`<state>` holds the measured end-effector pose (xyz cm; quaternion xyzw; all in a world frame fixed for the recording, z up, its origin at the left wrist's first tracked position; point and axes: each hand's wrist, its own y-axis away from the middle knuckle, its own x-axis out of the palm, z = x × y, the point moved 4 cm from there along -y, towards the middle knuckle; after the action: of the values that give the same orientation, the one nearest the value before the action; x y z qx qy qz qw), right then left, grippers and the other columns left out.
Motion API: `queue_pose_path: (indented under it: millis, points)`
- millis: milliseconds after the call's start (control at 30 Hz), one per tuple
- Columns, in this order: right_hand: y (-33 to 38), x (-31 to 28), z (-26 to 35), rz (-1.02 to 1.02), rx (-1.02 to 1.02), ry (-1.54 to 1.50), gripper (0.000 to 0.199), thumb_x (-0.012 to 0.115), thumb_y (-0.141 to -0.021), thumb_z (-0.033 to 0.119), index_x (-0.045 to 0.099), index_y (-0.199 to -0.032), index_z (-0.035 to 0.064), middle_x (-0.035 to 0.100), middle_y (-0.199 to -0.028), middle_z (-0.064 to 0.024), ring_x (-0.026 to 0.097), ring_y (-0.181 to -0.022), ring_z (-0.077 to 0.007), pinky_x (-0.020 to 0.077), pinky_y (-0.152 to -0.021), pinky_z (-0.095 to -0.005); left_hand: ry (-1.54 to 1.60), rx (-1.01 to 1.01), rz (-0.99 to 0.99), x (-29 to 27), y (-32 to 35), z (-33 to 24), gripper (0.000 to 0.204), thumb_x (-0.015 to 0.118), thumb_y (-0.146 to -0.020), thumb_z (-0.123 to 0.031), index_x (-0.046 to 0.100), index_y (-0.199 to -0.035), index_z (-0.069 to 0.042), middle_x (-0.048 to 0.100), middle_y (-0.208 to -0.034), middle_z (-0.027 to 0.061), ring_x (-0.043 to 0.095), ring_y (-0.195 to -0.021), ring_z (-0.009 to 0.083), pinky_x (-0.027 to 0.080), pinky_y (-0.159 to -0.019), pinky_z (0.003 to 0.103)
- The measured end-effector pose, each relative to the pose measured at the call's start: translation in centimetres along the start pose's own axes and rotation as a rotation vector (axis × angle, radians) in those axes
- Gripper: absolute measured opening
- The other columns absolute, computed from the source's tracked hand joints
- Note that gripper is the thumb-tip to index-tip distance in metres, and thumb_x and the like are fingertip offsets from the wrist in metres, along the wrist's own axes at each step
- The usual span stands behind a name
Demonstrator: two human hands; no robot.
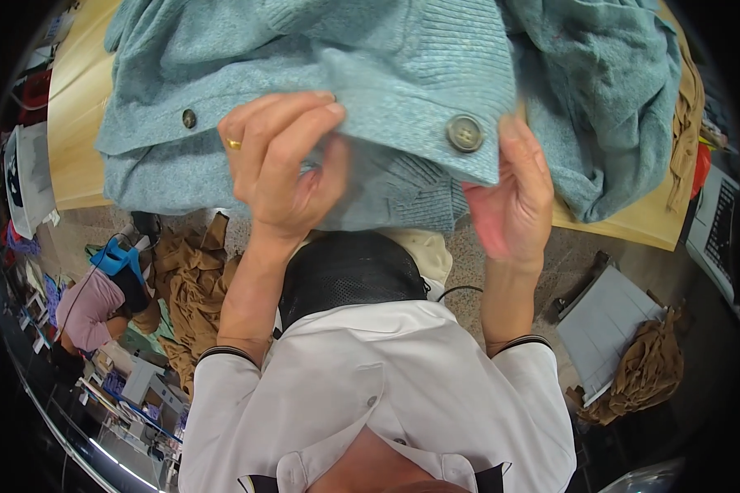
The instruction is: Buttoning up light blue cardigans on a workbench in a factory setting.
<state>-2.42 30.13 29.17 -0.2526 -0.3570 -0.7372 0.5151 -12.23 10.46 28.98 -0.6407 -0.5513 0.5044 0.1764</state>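
Note:
A light blue knitted cardigan (214,70) lies spread over the wooden table in front of me. Its button band runs crosswise, with a large dark button (465,133) near the ribbed hem corner and another button (189,119) farther left. My left hand (284,160), wearing a gold ring, pinches the band's edge between thumb and fingers. At the hem corner, my right hand (514,193) grips the fabric beside the large button, thumb and fingers partly behind the cloth. Between my hands the band is lifted and slightly blurred.
More blue knitwear (600,107) lies on the right of the table (78,156). Brown garments (193,304) are heaped at lower left, others (645,370) beside a grey panel (604,329) at lower right. A person in pink (94,308) sits at far left. A black mesh pouch (349,275) rests against my waist.

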Motion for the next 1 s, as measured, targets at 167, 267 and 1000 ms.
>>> queue_pose_path:
  millis: [167,267,1000]
  points:
    - [-0.1,-1.7,0.2,-0.105,-0.013,0.063,0.033,0.057,-0.111,0.021,0.061,-0.134,-0.0008,0.073,-0.123,-0.0086,0.070,-0.110,-0.0138,0.0527,-0.100,-0.0316,-0.040,0.067,-0.065,-0.5,-0.5,-0.5,0.040,0.080,-0.075,0.003,0.073,-0.109,-0.017,0.073,-0.104,-0.0028,0.065,-0.087,0.0159,0.042,-0.080,0.032]
    - [-0.2,-3.0,0.1,-0.080,-0.019,0.056,0.034,0.056,-0.111,0.021,0.060,-0.137,-0.0013,0.073,-0.126,-0.0099,0.070,-0.113,-0.0156,0.0537,-0.101,-0.0347,-0.121,0.137,0.026,-1.8,-0.6,-1.4,0.044,0.083,-0.073,0.010,0.075,-0.110,-0.012,0.070,-0.102,0.0030,0.065,-0.088,0.0208,0.048,-0.076,0.034]
    - [4.4,-2.8,-1.0,0.076,-0.838,1.559,0.034,0.083,-0.078,0.002,0.071,-0.109,0.0044,0.069,-0.117,-0.0143,0.067,-0.100,-0.0323,0.0540,-0.081,-0.0411,0.114,0.056,0.639,0.0,0.4,-0.6,0.039,0.089,-0.078,-0.023,0.074,-0.113,-0.011,0.069,-0.116,0.0029,0.065,-0.107,0.0257,0.046,-0.095,0.041]
